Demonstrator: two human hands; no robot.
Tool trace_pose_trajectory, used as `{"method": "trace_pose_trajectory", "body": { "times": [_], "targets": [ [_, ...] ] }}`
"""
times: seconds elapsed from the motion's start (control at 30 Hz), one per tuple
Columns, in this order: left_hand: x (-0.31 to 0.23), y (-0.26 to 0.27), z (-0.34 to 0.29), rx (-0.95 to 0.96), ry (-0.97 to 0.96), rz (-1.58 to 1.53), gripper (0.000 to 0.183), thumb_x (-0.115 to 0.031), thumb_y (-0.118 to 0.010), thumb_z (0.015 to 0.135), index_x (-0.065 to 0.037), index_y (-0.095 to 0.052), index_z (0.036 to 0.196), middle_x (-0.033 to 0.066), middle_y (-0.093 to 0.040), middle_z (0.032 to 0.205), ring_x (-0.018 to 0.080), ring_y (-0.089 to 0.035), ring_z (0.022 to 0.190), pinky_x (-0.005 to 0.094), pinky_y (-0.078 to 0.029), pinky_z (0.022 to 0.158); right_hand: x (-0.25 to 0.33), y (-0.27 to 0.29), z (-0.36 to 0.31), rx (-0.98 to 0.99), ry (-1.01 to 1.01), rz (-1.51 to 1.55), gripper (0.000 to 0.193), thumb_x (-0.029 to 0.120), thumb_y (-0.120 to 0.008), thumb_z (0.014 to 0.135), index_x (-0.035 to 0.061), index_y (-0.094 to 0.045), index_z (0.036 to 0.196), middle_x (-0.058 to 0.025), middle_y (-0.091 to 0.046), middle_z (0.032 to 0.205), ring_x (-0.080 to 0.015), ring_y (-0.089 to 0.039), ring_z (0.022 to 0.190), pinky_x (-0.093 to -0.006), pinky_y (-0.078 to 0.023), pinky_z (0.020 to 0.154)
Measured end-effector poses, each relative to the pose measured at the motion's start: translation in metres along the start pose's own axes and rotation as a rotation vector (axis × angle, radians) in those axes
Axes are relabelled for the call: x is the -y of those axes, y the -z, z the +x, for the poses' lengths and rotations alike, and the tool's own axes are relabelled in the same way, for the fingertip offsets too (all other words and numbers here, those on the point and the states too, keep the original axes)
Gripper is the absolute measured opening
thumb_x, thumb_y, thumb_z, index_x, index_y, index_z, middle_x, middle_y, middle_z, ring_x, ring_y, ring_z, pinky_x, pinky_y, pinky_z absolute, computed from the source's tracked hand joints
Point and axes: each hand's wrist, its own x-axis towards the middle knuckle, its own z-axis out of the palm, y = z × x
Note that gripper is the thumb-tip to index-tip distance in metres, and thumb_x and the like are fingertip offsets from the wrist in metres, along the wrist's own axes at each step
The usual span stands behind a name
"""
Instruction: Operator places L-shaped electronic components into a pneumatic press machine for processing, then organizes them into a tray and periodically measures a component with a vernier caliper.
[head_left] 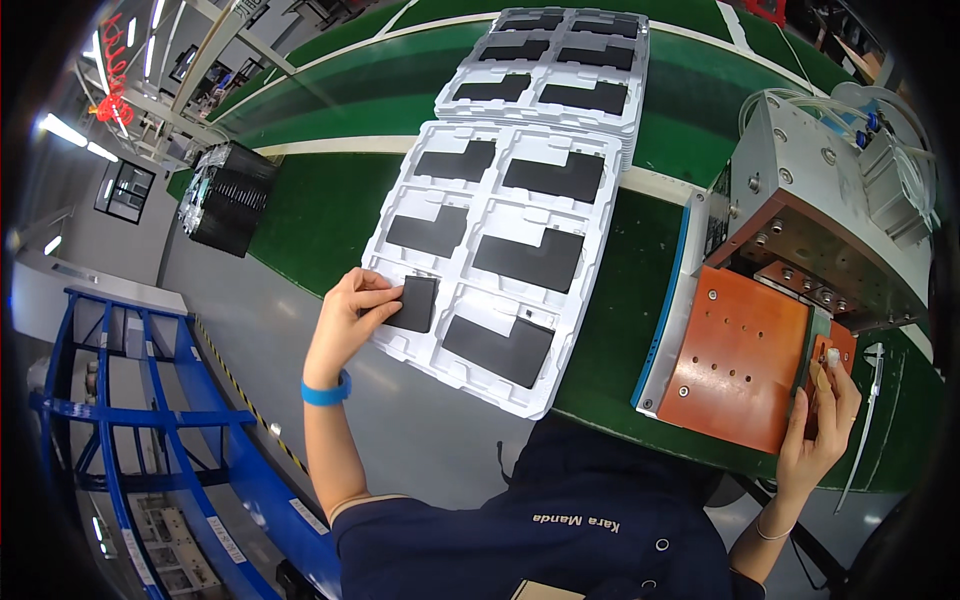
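Note:
My left hand (355, 312) pinches the edge of a flat black piece (421, 308) between thumb and fingers, at the near-left pocket of a white moulded tray (402, 346). The piece looks tilted over its pocket; whether it touches the tray, I cannot tell. Several flat black L-shaped pieces lie in the tray's other pockets, one (497, 349) just right of my left hand. Over at the right, my right hand (822, 425) has its fingers bent around a small orange block (821, 350) on the orange plate (735, 355) of a metal fixture. The fingers partly hide that block.
Another stack of white trays (540, 112) with black pieces stands behind. A metal press head (820, 210) with clear tubes overhangs the orange plate's far side. A white cable tie (862, 430) lies on the green bench (640, 250). A blue rack (150, 412) stands at left.

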Motion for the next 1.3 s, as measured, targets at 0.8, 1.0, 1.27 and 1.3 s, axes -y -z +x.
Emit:
{"method": "trace_pose_trajectory", "body": {
  "times": [0.8, 1.0, 1.27, 1.3],
  "targets": [
    [-0.01, -0.045, 0.004, -0.429, -0.108, 0.073, 0.006, -0.009, -0.072, 0.085, -0.003, -0.07, 0.084, 0.0099, -0.062, 0.096, 0.0288, -0.055, 0.098, 0.0375, -0.046, 0.083, -0.001, -0.001, -0.002, -0.038, 0.017, 0.039, 0.029, -0.001, -0.068, 0.087, -0.0048, -0.071, 0.115, -0.0164, -0.064, 0.13, -0.0326, -0.059, 0.116, -0.0407, -0.046, 0.098],
    [-0.018, -0.046, -0.004, -0.287, -0.334, 0.197, 0.017, -0.014, -0.069, 0.088, -0.01, -0.081, 0.099, 0.0089, -0.067, 0.111, 0.0282, -0.055, 0.102, 0.0372, -0.046, 0.087, -0.002, -0.001, -0.002, -0.047, 0.033, 0.019, 0.028, 0.002, -0.069, 0.086, -0.004, -0.071, 0.114, -0.0159, -0.064, 0.131, -0.0332, -0.059, 0.114, -0.0407, -0.046, 0.097],
    [-0.014, -0.046, -0.008, -0.255, -0.236, 0.052, 0.029, -0.017, -0.053, 0.099, -0.004, -0.078, 0.108, 0.0107, -0.065, 0.117, 0.0281, -0.058, 0.105, 0.0356, -0.046, 0.092, -0.003, -0.002, -0.001, -0.07, 0.044, 0.026, 0.028, 0.002, -0.069, 0.086, -0.0044, -0.071, 0.113, -0.0159, -0.065, 0.129, -0.0332, -0.059, 0.113, -0.0409, -0.046, 0.097],
    [-0.013, -0.047, -0.01, -0.357, -0.214, 0.001, 0.028, -0.015, -0.054, 0.098, -0.004, -0.077, 0.107, 0.0108, -0.066, 0.116, 0.028, -0.059, 0.104, 0.0356, -0.048, 0.09, -0.003, -0.002, -0.001, -0.071, 0.043, 0.034, 0.028, 0.002, -0.069, 0.086, -0.0044, -0.071, 0.113, -0.0159, -0.065, 0.129, -0.0333, -0.06, 0.112, -0.0409, -0.046, 0.097]
  ]
}}
